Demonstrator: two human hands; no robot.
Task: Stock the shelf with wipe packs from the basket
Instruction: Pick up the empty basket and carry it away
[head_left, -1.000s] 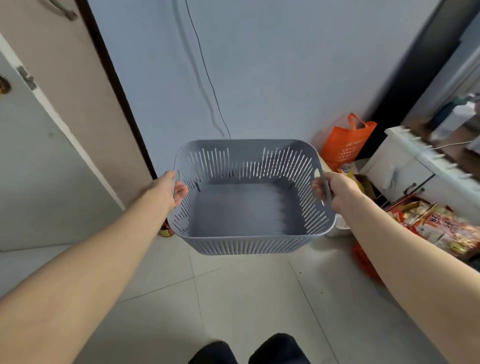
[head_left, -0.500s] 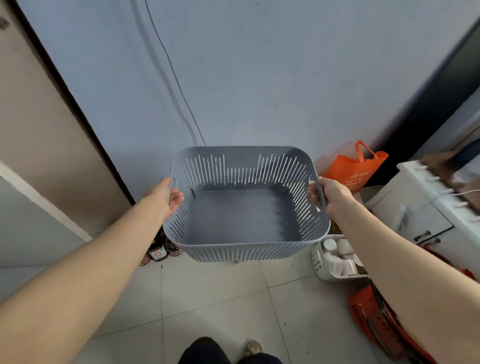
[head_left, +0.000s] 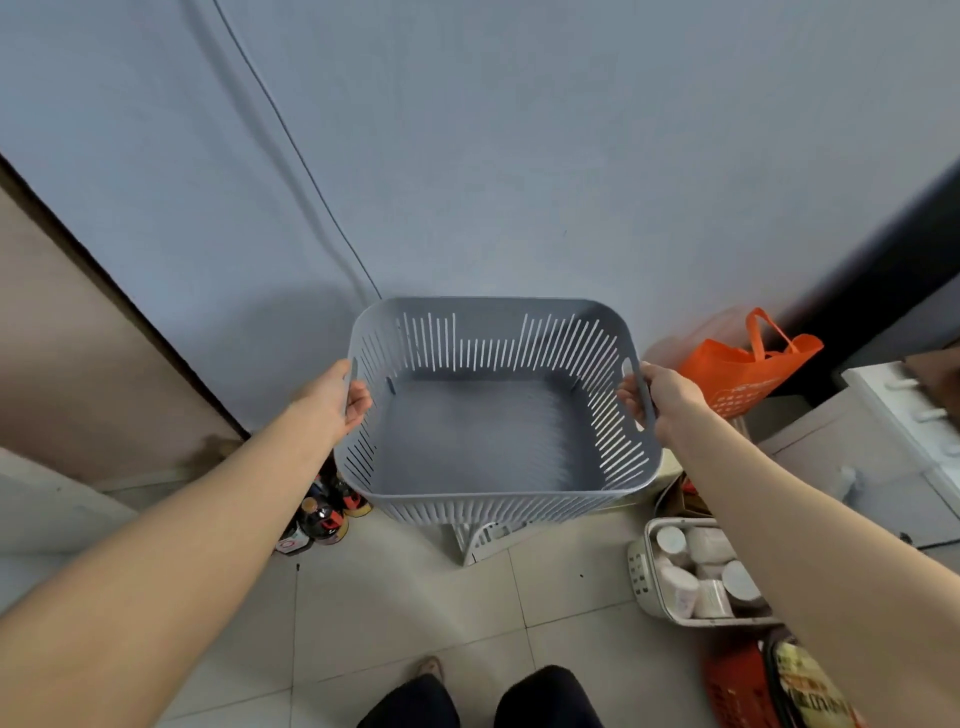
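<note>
I hold a grey slotted plastic basket (head_left: 488, 514) in front of me, above the tiled floor and close to a pale blue wall. Nothing lies inside it; its flat bottom is bare. My left hand (head_left: 340, 397) grips the handle slot in its left wall. My right hand (head_left: 660, 397) grips the handle slot in its right wall. No wipe packs and no shelf are in view.
Dark bottles (head_left: 322, 519) stand on the floor at the wall, below left of the basket. A white rack (head_left: 483, 540) shows under the basket. A white bin of tubs (head_left: 696, 577) sits lower right, an orange bag (head_left: 748, 369) and white cabinet (head_left: 883, 447) further right.
My view has swung left and downward along the wall. The basket stays gripped in both hands; the bottles, white rack and bin of tubs have come into view beneath it.
</note>
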